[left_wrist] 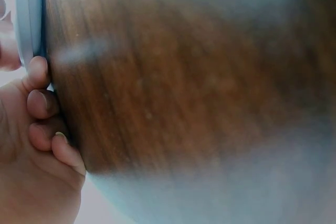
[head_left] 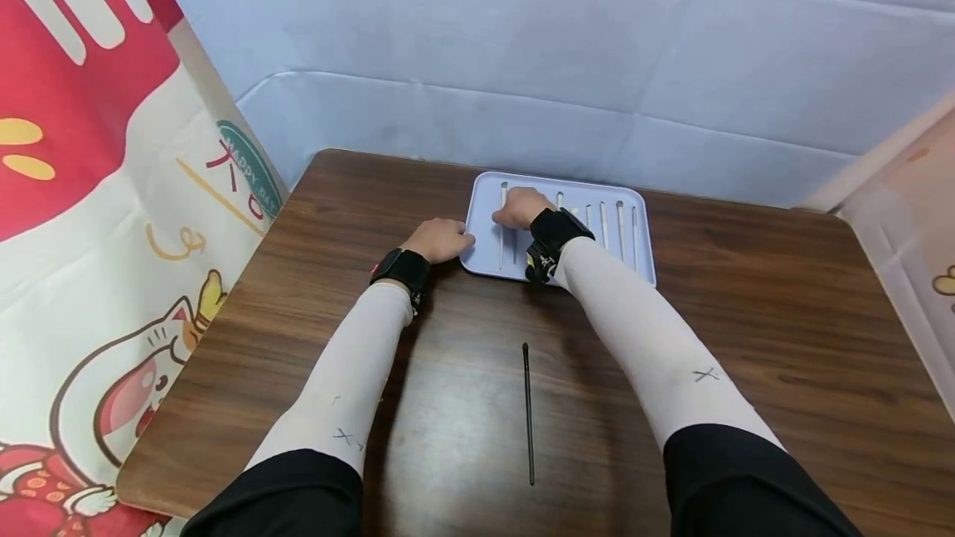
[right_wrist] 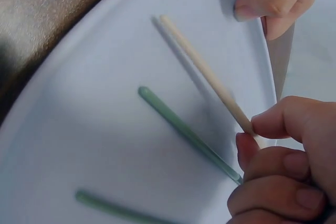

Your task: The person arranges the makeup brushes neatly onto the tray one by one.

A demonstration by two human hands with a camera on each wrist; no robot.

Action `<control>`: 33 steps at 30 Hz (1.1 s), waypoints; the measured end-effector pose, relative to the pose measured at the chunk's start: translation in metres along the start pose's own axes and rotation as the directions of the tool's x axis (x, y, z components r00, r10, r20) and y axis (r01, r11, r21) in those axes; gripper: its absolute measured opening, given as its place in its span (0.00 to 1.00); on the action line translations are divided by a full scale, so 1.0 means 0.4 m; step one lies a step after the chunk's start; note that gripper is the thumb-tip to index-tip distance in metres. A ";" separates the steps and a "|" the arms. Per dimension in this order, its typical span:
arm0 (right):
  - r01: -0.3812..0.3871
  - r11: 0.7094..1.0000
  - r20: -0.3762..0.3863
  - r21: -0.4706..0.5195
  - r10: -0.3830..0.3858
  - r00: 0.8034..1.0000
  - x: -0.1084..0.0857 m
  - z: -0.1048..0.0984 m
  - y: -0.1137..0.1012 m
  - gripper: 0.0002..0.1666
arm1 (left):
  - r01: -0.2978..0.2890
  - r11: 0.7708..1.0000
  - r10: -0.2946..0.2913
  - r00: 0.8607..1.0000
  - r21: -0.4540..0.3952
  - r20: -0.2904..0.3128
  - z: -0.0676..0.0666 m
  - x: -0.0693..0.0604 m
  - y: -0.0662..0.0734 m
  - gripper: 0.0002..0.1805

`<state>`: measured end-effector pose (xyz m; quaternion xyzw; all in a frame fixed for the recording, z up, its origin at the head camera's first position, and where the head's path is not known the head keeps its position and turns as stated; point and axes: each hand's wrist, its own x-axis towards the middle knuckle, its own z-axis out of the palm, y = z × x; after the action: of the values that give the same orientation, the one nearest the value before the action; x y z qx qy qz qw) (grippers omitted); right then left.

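Observation:
A pale lavender tray (head_left: 483, 210) lies near the table's far edge with several slim makeup brushes laid side by side in it. My right hand (head_left: 522, 207) pinches a makeup brush with a light wooden handle (right_wrist: 207, 77) between thumb and index finger, at the tray's left part. Beside it in the right wrist view lies a green-handled brush (right_wrist: 181, 126), partly behind my fingers. At the tray's left rim, my left hand (head_left: 440, 239) grips the edge, thumb on top and the other fingers curled at the side.
A thin black makeup brush (head_left: 528, 413) lies lengthwise on the brown wooden table (head_left: 746, 305), nearer to me than the tray. A pale cloth (head_left: 522, 40) hangs behind the table. Another cloth with cartoon prints (head_left: 89, 272) hangs at the left.

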<state>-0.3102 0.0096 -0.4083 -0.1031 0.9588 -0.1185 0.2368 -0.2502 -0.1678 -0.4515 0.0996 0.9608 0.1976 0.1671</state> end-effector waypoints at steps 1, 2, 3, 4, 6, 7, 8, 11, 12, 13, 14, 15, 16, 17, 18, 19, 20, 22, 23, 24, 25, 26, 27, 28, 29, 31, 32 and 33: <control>-0.008 1.000 0.002 0.004 0.008 1.000 0.002 0.001 0.000 0.17 | 0.001 1.000 -0.001 1.000 -0.001 -0.002 0.001 0.002 -0.001 0.25; -0.013 1.000 0.005 0.006 0.013 1.000 0.004 0.002 -0.001 0.17 | 0.001 1.000 -0.001 1.000 0.000 -0.003 0.003 0.004 -0.002 0.25; -0.017 1.000 0.007 0.007 0.017 1.000 0.005 0.003 -0.001 0.17 | 0.002 1.000 -0.002 1.000 0.000 -0.004 0.004 0.006 -0.003 0.25; -0.017 1.000 0.005 0.008 0.017 1.000 0.005 0.004 -0.001 0.18 | 0.002 1.000 -0.002 1.000 0.001 -0.005 0.005 0.008 -0.003 0.25; -0.015 1.000 0.000 0.008 0.015 1.000 0.005 0.007 -0.001 0.18 | 0.003 1.000 -0.003 1.000 0.000 -0.008 0.008 0.012 -0.003 0.26; -0.011 1.000 -0.004 0.007 0.011 1.000 0.005 0.008 -0.001 0.18 | 0.004 1.000 -0.004 1.000 -0.001 -0.010 0.009 0.014 -0.003 0.26; -0.008 1.000 -0.005 0.006 0.008 1.000 0.004 0.009 -0.001 0.19 | 0.004 1.000 -0.004 1.000 0.001 -0.010 0.010 0.015 -0.004 0.26; 0.001 1.000 -0.009 -0.004 -0.001 1.000 0.002 0.012 0.001 0.21 | 0.006 1.000 -0.006 1.000 -0.006 -0.009 0.013 0.020 -0.006 0.26; 0.000 1.000 -0.006 -0.007 0.000 1.000 0.002 0.012 0.001 0.21 | 0.007 1.000 -0.007 1.000 -0.006 -0.008 0.015 0.022 -0.008 0.26; -0.001 1.000 -0.005 -0.009 0.001 1.000 0.002 0.013 0.000 0.22 | 0.008 1.000 -0.009 1.000 -0.008 -0.007 0.015 0.024 -0.010 0.26; -0.003 1.000 -0.002 -0.011 0.002 1.000 0.003 0.013 0.000 0.22 | 0.010 1.000 -0.010 1.000 -0.011 -0.005 0.016 0.025 -0.011 0.26; -0.004 1.000 -0.002 -0.013 0.004 1.000 0.003 0.014 -0.001 0.22 | 0.011 1.000 -0.012 1.000 -0.014 -0.004 0.015 0.025 -0.012 0.27; -0.007 1.000 -0.003 -0.012 0.007 1.000 0.004 0.015 -0.001 0.22 | 0.013 1.000 -0.013 1.000 -0.014 -0.003 0.015 0.025 -0.012 0.27; -0.010 1.000 -0.003 -0.011 0.010 1.000 0.005 0.015 -0.002 0.22 | 0.013 1.000 -0.013 1.000 -0.013 -0.003 0.014 0.025 -0.012 0.27; -0.013 1.000 -0.003 -0.009 0.013 1.000 0.005 0.016 -0.003 0.22 | 0.014 1.000 -0.014 1.000 -0.013 -0.003 0.013 0.024 -0.012 0.26; -0.015 1.000 -0.004 -0.009 0.015 1.000 0.005 0.016 -0.003 0.22 | 0.014 1.000 -0.014 1.000 -0.012 -0.003 0.012 0.022 -0.011 0.26; -0.017 1.000 -0.004 -0.008 0.017 1.000 0.005 0.017 -0.004 0.22 | 0.014 1.000 -0.014 1.000 -0.011 -0.003 0.011 0.021 -0.011 0.26; -0.020 1.000 -0.003 -0.005 0.020 1.000 0.005 0.017 -0.005 0.22 | 0.012 1.000 -0.012 1.000 -0.009 -0.003 0.009 0.018 -0.009 0.24; -0.021 1.000 0.000 -0.006 0.021 1.000 0.004 0.017 -0.005 0.22 | 0.012 1.000 -0.012 1.000 -0.009 -0.004 0.009 0.017 -0.008 0.24; -0.023 1.000 0.001 -0.005 0.023 1.000 0.003 0.017 -0.004 0.22 | 0.011 1.000 -0.011 1.000 -0.008 -0.003 0.009 0.016 -0.007 0.24; -0.028 1.000 0.001 -0.003 0.028 1.000 0.002 0.017 -0.003 0.22 | 0.009 1.000 -0.009 1.000 -0.008 -0.002 0.009 0.016 -0.006 0.24; -0.032 0.999 0.001 -0.001 0.032 0.999 0.001 0.017 -0.002 0.22 | 0.008 1.000 -0.008 1.000 -0.008 -0.002 0.009 0.016 -0.005 0.24; -0.036 0.999 0.001 0.000 0.036 0.999 0.000 0.016 -0.001 0.22 | 0.007 1.000 -0.007 1.000 -0.008 -0.001 0.008 0.015 -0.003 0.23; -0.041 0.999 0.001 0.002 0.041 0.999 -0.001 0.016 0.000 0.21 | 0.006 1.000 -0.006 1.000 -0.010 0.000 0.008 0.014 -0.002 0.23; -0.044 0.999 0.000 0.004 0.044 0.999 -0.002 0.015 0.001 0.21 | 0.006 1.000 -0.006 1.000 -0.009 0.000 0.008 0.014 0.000 0.23; -0.048 0.999 -0.002 0.004 0.048 0.999 -0.005 0.013 0.003 0.21 | 0.005 1.000 -0.005 1.000 -0.012 0.002 0.007 0.012 0.003 0.24; -0.046 0.999 -0.002 0.001 0.046 0.999 -0.007 0.012 0.004 0.21 | 0.006 1.000 -0.006 1.000 -0.014 0.004 0.006 0.011 0.005 0.24; -0.046 0.999 -0.001 0.001 0.046 0.999 -0.009 0.011 0.005 0.20 | 0.005 1.000 -0.005 1.000 -0.015 0.007 0.005 0.009 0.006 0.25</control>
<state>-0.3054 0.0118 -0.4111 -0.0810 0.9610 -0.1134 0.2388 -0.2527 -0.1639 -0.4533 0.0965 0.9590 0.2040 0.1716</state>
